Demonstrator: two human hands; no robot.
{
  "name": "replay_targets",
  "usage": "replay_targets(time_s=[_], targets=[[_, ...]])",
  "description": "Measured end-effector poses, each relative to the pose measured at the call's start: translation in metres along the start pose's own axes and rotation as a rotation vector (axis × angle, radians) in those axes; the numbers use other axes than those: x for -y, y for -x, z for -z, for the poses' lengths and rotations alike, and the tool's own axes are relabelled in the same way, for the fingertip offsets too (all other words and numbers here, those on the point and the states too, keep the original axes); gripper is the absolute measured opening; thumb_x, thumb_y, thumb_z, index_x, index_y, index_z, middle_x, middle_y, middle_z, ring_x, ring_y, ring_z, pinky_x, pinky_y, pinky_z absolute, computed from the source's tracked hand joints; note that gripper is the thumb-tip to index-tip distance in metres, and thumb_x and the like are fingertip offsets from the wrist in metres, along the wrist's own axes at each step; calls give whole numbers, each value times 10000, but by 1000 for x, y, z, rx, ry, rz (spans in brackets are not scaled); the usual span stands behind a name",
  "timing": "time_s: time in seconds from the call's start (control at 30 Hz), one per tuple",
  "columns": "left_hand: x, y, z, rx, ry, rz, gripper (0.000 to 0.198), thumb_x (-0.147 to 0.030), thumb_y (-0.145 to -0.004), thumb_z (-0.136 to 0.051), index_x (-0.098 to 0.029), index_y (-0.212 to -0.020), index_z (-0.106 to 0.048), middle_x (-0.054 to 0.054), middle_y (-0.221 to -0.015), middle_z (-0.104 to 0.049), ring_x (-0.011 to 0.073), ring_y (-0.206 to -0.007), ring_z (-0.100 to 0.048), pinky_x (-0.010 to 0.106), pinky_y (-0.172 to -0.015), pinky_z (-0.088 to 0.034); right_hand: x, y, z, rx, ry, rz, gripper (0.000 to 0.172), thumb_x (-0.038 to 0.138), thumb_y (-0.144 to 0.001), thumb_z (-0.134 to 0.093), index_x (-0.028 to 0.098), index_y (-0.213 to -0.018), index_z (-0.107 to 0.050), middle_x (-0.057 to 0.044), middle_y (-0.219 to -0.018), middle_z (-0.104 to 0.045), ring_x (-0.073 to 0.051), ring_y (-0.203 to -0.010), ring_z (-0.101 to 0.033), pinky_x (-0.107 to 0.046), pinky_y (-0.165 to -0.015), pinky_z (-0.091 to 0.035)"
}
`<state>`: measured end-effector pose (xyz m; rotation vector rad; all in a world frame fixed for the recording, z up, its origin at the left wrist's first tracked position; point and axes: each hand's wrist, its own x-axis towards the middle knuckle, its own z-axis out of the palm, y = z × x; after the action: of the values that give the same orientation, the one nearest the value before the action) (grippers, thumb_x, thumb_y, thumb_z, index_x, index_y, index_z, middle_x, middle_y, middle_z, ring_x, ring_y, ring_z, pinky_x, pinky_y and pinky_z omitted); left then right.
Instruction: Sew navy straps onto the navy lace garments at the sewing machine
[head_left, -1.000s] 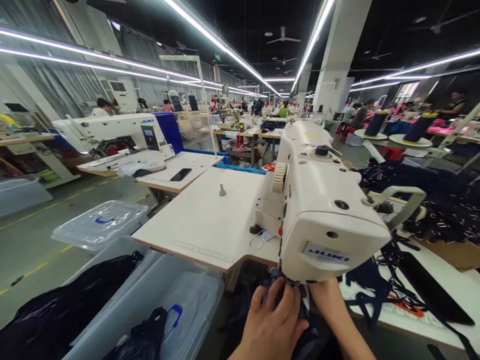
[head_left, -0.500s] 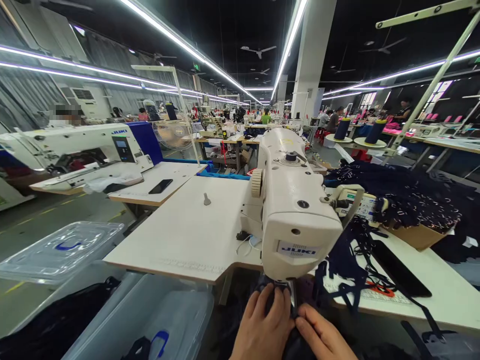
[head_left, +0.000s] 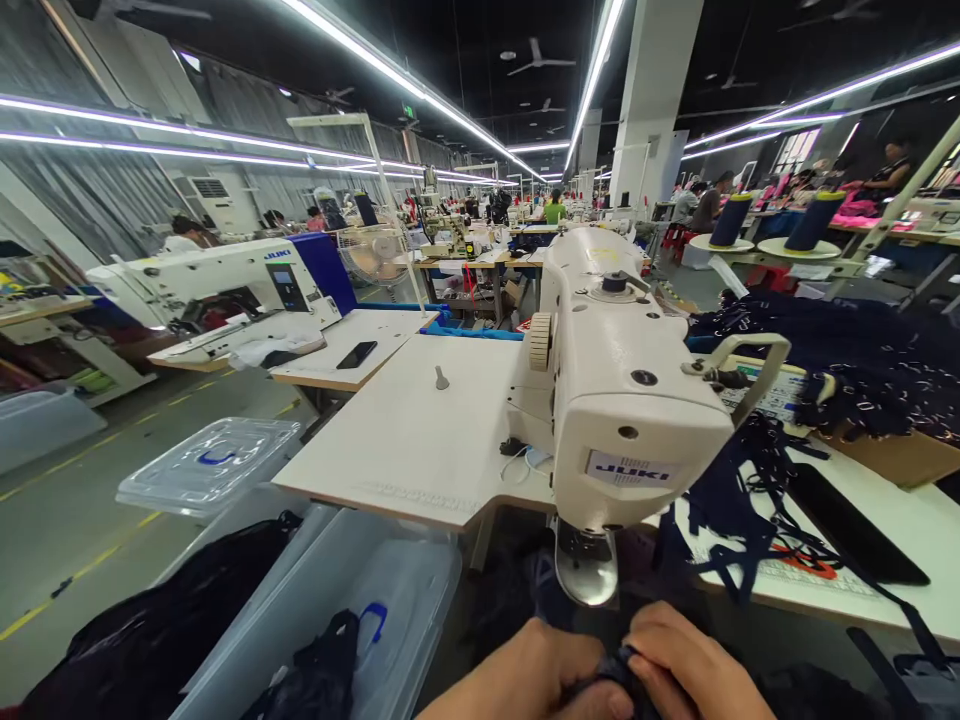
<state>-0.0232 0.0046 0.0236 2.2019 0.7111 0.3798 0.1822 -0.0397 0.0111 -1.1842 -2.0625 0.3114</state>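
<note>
A white JUKI sewing machine (head_left: 615,400) stands in the middle, with a shiny rounded metal guard (head_left: 587,572) below its head. In front of the guard, at the bottom of the view, my left hand (head_left: 536,672) has its fingers curled round dark navy fabric (head_left: 622,665). My right hand (head_left: 686,660) pinches the same fabric just beside it. The two hands almost touch. Much of the fabric is lost in the dark area beneath the machine head.
Dark straps (head_left: 739,500) and a black phone-like slab (head_left: 855,525) lie on the right table. Clear plastic bins (head_left: 390,610) with dark garments stand lower left. A small metal piece (head_left: 441,378) rests on the white tabletop (head_left: 397,440). Thread cones (head_left: 814,220) stand behind right.
Both hands have come down and away from the machine head with the fabric, uncovering the metal guard. The left fingers have curled inward. The camera view has turned left.
</note>
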Motion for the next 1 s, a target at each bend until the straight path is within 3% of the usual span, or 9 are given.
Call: replay_targets(time_s=[0.1,0.2,0.3,0.37,0.43,0.5,0.63,0.83,1.0], targets=[[-8,4,4,16,249,293,422,-445,-985,-343,-194,-645,-342,-71,-588,-283,72,-516,-273,183,-453,-252,-8,-16,-9,-172,322,236,308,200,-972,-358,223,-874,-648,-53,-776,-716,-169,-650,-681,-238,-570,-531],[-1,-2,-3,-155,35,381,382,-365,-978,-372,-194,-636,-385,-64,-560,-353,84,-499,-347,196,-471,-284,-18,-31,-20,-193,540,330,402,101,-962,-297,197,-810,-656,-50,-739,-715,-184,-615,-667,-276,-549,-515],[12,-8,-10,-467,-448,291,256,-288,-954,-448,-185,-745,-555,-3,-659,-552,155,-612,-542,255,-593,-420,-26,-35,-26,-169,605,247,317,162,-971,-374,174,-862,-672,-55,-751,-701,-198,-642,-664,-292,-553,-512],[18,-10,-12,-610,-685,89,200,-234,-968,-430,-173,-999,-618,68,-907,-647,208,-877,-608,328,-795,-457,-30,-30,-29,-197,586,145,237,209,-961,-445,169,-932,-676,-59,-763,-685,-197,-666,-664,-281,-551,-511],[20,-11,-12,-589,-800,-136,290,-191,-992,-374,-201,-1214,-560,69,-1127,-634,187,-1089,-554,347,-966,-383,-34,-22,-32,-221,506,52,225,223,-962,-452,183,-979,-673,-53,-765,-666,-182,-673,-661,-257,-541,-508],[20,-11,-14,-492,-838,-232,320,-195,-1003,-368,-245,-1277,-526,18,-1215,-613,146,-1156,-513,327,-1021,-322,-39,-14,-34,-216,360,-29,229,245,-971,-439,214,-1025,-659,-48,-819,-671,-174,-733,-673,-247,-600,-530],[19,-13,-22,-441,-830,-119,328,-253,-1002,-409,-260,-1319,-491,-19,-1238,-609,131,-1186,-480,330,-971,-313,-47,-5,-39,-142,-8,-234,196,322,-959,-465,258,-1068,-615,-41,-1001,-689,-176,-924,-676,-248,-774,-547],[20,-19,-35,-481,-923,-69,321,-269,-988,-437,-240,-1295,-525,28,-1221,-604,178,-1152,-492,347,-930,-310,-46,-16,-39,-231,-202,-601,253,481,-885,-508,230,-856,-504,-33,-772,-641,-183,-696,-649,-212,-462,-474],[19,-24,-39,-485,-1001,-17,332,-304,-966,-481,-250,-1290,-530,20,-1217,-580,194,-1125,-485,354,-939,-313,-50,-22,-39,-193,-263,-648,257,482,-885,-482,227,-907,-503,-53,-813,-661,-196,-731,-654,-243,-557,-501]])
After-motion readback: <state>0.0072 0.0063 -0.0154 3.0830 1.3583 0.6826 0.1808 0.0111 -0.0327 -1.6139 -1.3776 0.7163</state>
